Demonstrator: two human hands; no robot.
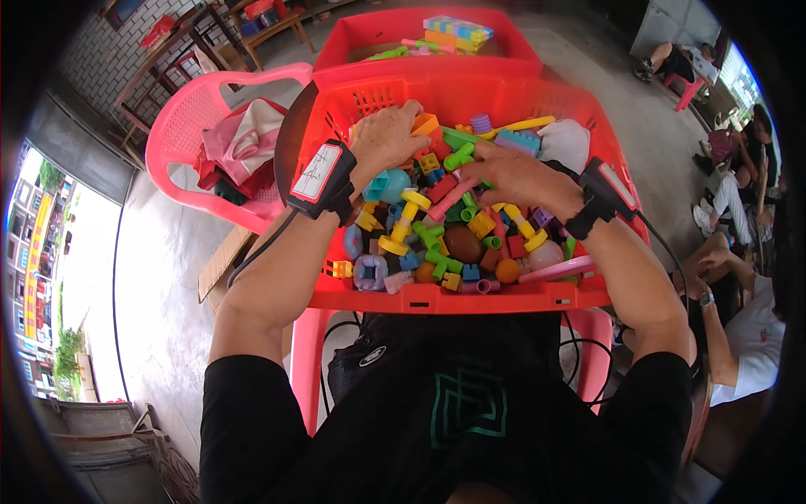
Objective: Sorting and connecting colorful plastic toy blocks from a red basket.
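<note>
A red plastic basket point(361, 300) in front of me is full of mixed toy blocks, tubes and balls. Over its far left part, my left hand point(388, 143) has its thumb and fingers closed round an orange toy block point(426, 126). My right hand point(525, 178) reaches in from the right, fingers apart over the pile. Its fingertips are by a green tube piece point(460, 157) and a pink tube point(452, 198); no grip on either shows. Nearer me lie yellow dumbbell-shaped connectors point(403, 225), a brown ball point(463, 243) and a lilac ring point(370, 273).
Behind the basket stands a second red bin point(336, 50) with a stack of pastel blocks point(456, 34) and some tubes. A pink chair point(180, 126) with cloths on it is at the left. Several people sit along the right, one in a white shirt point(756, 336) close by.
</note>
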